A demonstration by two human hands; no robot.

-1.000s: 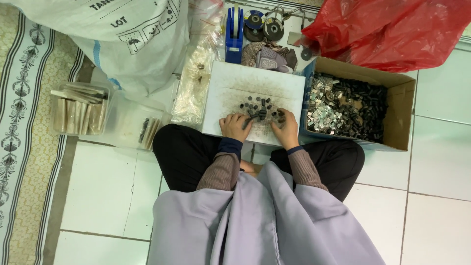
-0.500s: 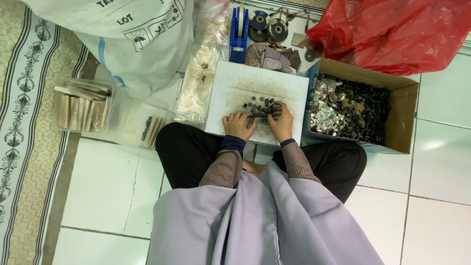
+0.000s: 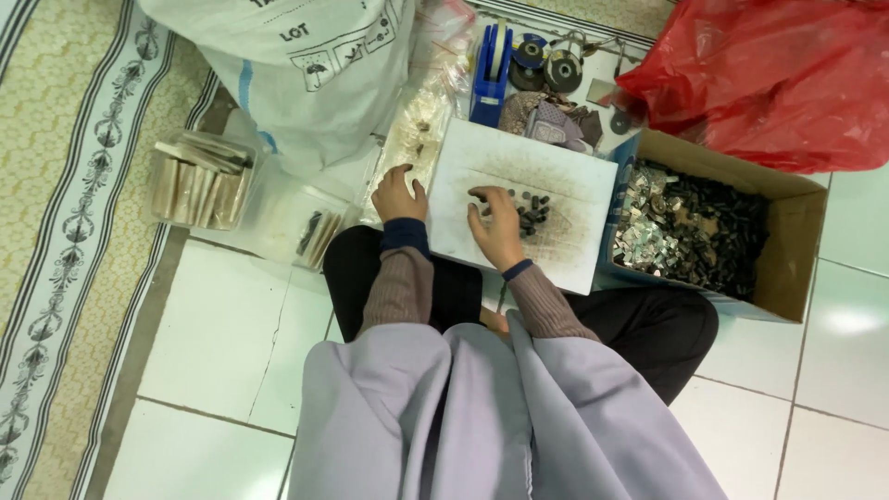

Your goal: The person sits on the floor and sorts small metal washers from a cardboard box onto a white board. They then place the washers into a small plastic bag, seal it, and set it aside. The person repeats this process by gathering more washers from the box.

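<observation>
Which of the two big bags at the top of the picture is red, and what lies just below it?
The crumpled plastic bag at top right is red; the sack at top left is white. Just below the red one lies an open cardboard box of small metal pieces.

"What is the floor like?"
"It has big white tiles point(image 3: 222, 343) that look a bit shiny."
"And at the side?"
"A yellow rug point(image 3: 65, 185) with a striped, flowery edge lies on the left."

tiled floor point(image 3: 231, 343) bearing cardboard box point(image 3: 796, 250)
</observation>
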